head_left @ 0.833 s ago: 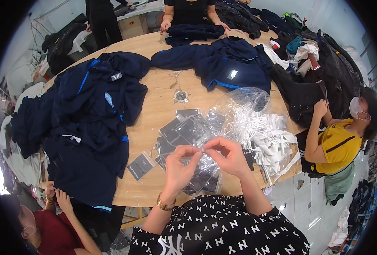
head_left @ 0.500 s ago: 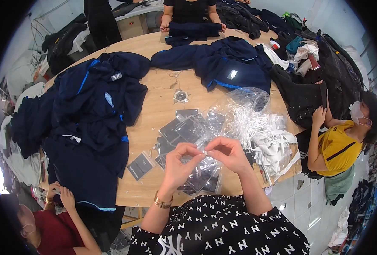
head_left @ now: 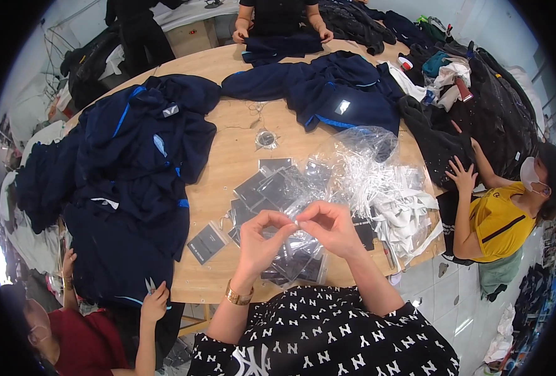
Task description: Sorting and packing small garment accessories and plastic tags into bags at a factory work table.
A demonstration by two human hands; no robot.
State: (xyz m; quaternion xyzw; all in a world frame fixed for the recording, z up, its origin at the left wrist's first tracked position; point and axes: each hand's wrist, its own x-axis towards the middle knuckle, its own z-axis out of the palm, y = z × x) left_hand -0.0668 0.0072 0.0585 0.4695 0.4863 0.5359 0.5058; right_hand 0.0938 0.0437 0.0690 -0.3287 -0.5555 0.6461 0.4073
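My left hand point(head_left: 264, 241) and my right hand point(head_left: 329, 229) meet over the near part of the table, thumbs and forefingers pinched together. Between the fingertips shows a small white piece point(head_left: 297, 224), too small to name. Under and behind my hands spreads a loose pile of clear plastic bags with dark grey cards point(head_left: 272, 188). One bagged card point(head_left: 208, 243) lies apart, left of my left wrist. To the right of my right hand is a heap of white strings and tape strips point(head_left: 394, 210) in and around a clear plastic bag point(head_left: 372, 144).
Navy garments with blue trim lie on the table's left point(head_left: 140, 144) and far side point(head_left: 347, 94). A small reel point(head_left: 266, 139) sits mid-table. Dark clothes pile up at right beside a person in yellow point(head_left: 500, 219). At lower left, a person in dark red holds scissors point(head_left: 150, 286). Another person point(head_left: 281, 28) handles cloth opposite.
My hands have shifted slightly left, still pinching the small white piece. The person at lower left now shows scissors. The person in yellow has spread a hand on the dark cloth.
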